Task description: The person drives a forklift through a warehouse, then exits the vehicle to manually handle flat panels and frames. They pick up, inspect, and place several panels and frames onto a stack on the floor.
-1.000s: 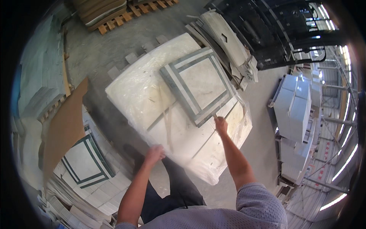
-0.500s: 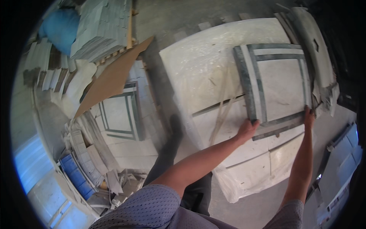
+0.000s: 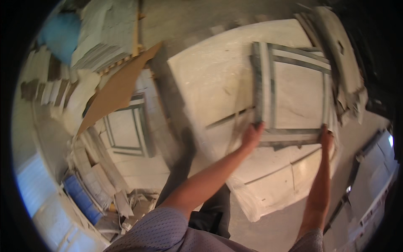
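My left hand [image 3: 252, 134] is closed on the near left corner of a square pale stone tile [image 3: 299, 94] with dark green and white border strips. At its near right corner, my right hand [image 3: 326, 137] is closed on the edge. The tile is tilted, its far edge raised, over a pallet load of pale slabs [image 3: 218, 88] partly covered in clear plastic film. A dark edge shows behind the tile's far right side; most of what lies under it is hidden. My fingertips are hidden beneath the tile.
To the left, a similar bordered tile [image 3: 124, 129] lies on another pale stack, with a brown cardboard sheet [image 3: 121, 86] leaning above it. Stacked grey slabs [image 3: 105, 35] stand at the far left. A rolled grey sheet [image 3: 338, 52] and leaning panels [image 3: 373, 176] are at the right.
Both hands have shifted slightly left and up in the picture with the tile. Its far edge now tilts more, opening a gap at the far right. The view has also shifted a little.
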`<state>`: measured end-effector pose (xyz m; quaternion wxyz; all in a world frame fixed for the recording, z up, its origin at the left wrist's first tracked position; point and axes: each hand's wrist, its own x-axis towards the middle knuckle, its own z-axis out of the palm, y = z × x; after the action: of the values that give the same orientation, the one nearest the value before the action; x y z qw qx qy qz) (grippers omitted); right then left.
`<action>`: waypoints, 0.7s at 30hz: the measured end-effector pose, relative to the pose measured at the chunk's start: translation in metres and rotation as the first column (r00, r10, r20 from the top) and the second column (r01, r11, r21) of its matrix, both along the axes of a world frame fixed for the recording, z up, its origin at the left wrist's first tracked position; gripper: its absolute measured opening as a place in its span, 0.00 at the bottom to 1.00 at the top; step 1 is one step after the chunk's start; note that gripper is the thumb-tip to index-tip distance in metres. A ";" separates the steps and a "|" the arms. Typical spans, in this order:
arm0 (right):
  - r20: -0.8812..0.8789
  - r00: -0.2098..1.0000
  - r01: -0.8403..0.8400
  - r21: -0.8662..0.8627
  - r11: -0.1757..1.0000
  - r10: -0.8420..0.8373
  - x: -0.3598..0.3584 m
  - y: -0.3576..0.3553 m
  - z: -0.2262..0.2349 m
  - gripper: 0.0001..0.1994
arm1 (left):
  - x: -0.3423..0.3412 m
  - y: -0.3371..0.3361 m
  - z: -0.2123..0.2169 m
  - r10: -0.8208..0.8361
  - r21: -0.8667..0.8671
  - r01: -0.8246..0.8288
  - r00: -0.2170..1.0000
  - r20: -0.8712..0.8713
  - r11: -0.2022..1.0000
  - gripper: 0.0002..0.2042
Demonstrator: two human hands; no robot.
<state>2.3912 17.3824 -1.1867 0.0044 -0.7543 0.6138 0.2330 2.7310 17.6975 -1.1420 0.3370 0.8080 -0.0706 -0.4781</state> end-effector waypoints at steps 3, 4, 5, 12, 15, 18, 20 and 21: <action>-0.071 0.962 -0.259 0.055 0.964 0.263 0.003 0.055 0.010 0.18 | 0.039 0.015 -0.002 -0.043 -0.028 0.051 0.971 0.236 0.998 0.34; -0.045 0.966 -0.250 0.098 0.963 0.255 0.012 0.069 0.016 0.19 | 0.053 0.015 0.001 -0.023 -0.043 0.043 0.921 0.388 0.998 0.35; 0.007 0.976 -0.214 0.163 0.963 0.215 0.023 0.080 0.025 0.21 | 0.080 0.018 0.004 -0.268 0.144 0.246 0.950 0.161 0.958 0.36; 0.474 0.610 0.327 0.580 0.746 -0.635 0.082 0.135 0.112 0.44 | 0.141 0.067 0.053 -0.200 0.017 0.204 0.970 -0.140 0.979 0.32; 0.521 0.326 0.181 0.784 0.593 -0.789 0.074 0.183 0.152 0.37 | 0.150 0.117 0.072 -0.040 -0.087 0.009 0.932 -0.361 0.996 0.30; 0.459 0.176 0.135 0.865 0.483 -0.871 0.076 0.236 0.181 0.34 | 0.157 0.164 0.097 0.053 0.049 -0.034 0.886 -0.460 0.998 0.29; 0.406 0.087 0.050 0.910 0.411 -0.910 0.078 0.266 0.206 0.32 | 0.155 0.195 0.120 0.006 -0.026 -0.020 0.884 -0.467 0.999 0.28; 0.401 0.086 0.115 0.905 0.409 -0.912 0.082 0.281 0.217 0.31 | 0.155 0.209 0.132 -0.005 -0.058 -0.026 0.879 -0.476 0.998 0.28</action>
<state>2.4736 17.6637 -0.9697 0.7067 -0.3608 0.6074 -0.0381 2.8856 17.9069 -1.0099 0.3717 0.6553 0.0037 -0.6575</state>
